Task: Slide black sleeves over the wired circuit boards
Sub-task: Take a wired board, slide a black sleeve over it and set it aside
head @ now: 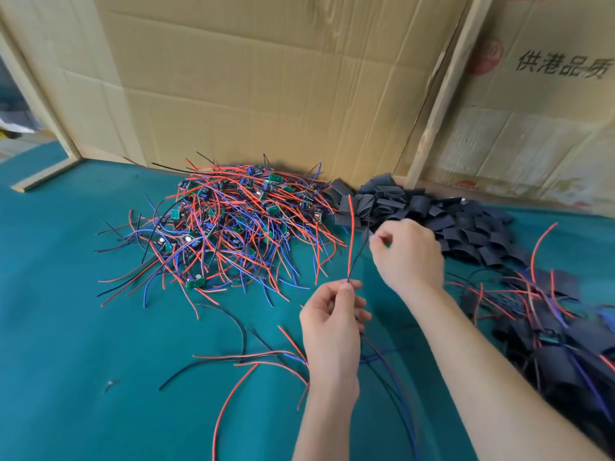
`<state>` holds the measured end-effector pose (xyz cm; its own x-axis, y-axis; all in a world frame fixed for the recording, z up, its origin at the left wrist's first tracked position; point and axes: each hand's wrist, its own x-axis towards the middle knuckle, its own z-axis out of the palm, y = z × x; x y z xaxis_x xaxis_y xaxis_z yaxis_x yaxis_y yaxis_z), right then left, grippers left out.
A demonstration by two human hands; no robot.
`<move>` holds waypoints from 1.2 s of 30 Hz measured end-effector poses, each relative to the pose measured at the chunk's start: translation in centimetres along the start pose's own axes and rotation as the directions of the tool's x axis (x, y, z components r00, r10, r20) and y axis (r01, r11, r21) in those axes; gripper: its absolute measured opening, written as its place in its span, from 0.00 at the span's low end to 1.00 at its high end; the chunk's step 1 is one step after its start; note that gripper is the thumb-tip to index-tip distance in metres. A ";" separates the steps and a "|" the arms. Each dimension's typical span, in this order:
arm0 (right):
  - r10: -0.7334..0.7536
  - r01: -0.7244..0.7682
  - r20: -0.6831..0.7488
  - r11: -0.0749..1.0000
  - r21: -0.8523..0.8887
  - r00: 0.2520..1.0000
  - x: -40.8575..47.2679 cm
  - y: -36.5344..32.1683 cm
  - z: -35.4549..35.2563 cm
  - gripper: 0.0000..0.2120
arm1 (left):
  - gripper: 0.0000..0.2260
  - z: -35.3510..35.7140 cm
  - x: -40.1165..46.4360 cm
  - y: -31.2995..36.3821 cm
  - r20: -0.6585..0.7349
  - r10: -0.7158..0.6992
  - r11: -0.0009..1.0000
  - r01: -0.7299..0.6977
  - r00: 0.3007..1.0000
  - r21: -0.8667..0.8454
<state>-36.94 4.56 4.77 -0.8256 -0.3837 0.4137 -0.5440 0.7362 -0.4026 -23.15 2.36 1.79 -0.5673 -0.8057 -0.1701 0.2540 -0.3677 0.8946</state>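
Observation:
A tangled heap of small green circuit boards with red, blue and black wires [229, 221] lies on the green table at the back. To its right spreads a pile of flat black sleeves [432, 221]. My left hand [332, 321] pinches a red and a black wire [351, 241] that stand upright; more wires trail below that hand. My right hand [409, 254] is curled just above, its fingertips at the black wire's upper end. What it holds is blurred. Boards wearing sleeves [559, 331] pile up at the right.
Cardboard walls [266, 78] close off the back and right of the green table [66, 327]. A wooden post [442, 94] leans between them. Loose red, black and blue wires [239, 361] lie on the table near the front.

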 end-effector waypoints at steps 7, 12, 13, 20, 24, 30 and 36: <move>-0.025 0.025 0.088 1.000 0.000 0.996 -6.6 1.6 -1.3 0.04 | 0.13 0.4 -0.6 0.3 0.063 -0.005 0.998 0.001 0.998 0.058; 0.013 -0.026 0.143 0.996 0.091 0.990 -6.2 1.7 -1.0 0.03 | 0.13 0.5 -0.9 0.3 0.094 0.014 0.988 -0.028 0.995 0.151; 0.016 -0.038 0.154 0.990 0.138 0.988 -6.1 1.9 -1.1 0.02 | 0.13 0.5 -0.8 0.3 0.097 0.020 0.986 -0.036 0.995 0.161; -0.009 -0.107 0.311 0.929 0.355 0.950 -5.1 2.9 -1.9 0.10 | 0.13 0.3 -0.7 -0.2 0.105 0.048 0.980 -0.068 0.993 0.188; -0.040 -0.112 0.341 0.904 0.412 0.939 -5.0 2.9 -2.0 0.15 | 0.13 0.2 -0.6 -0.3 0.097 0.072 0.973 -0.091 0.993 0.210; -0.082 -0.041 0.305 0.926 0.376 0.949 -5.0 3.3 -1.4 0.14 | 0.15 0.2 -0.6 -0.3 0.067 0.106 0.974 -0.118 0.992 0.196; 0.111 -0.304 0.317 0.682 0.665 0.942 -4.4 4.8 -2.2 0.14 | 0.16 0.3 -0.7 -0.2 0.054 0.113 0.977 -0.121 0.992 0.177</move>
<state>-35.61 10.97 2.82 -0.8857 -0.4561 0.0865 -0.2198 0.2479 -0.9435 -23.00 3.14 1.90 -0.5768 -0.8156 -0.0453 0.1777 -0.1794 0.9676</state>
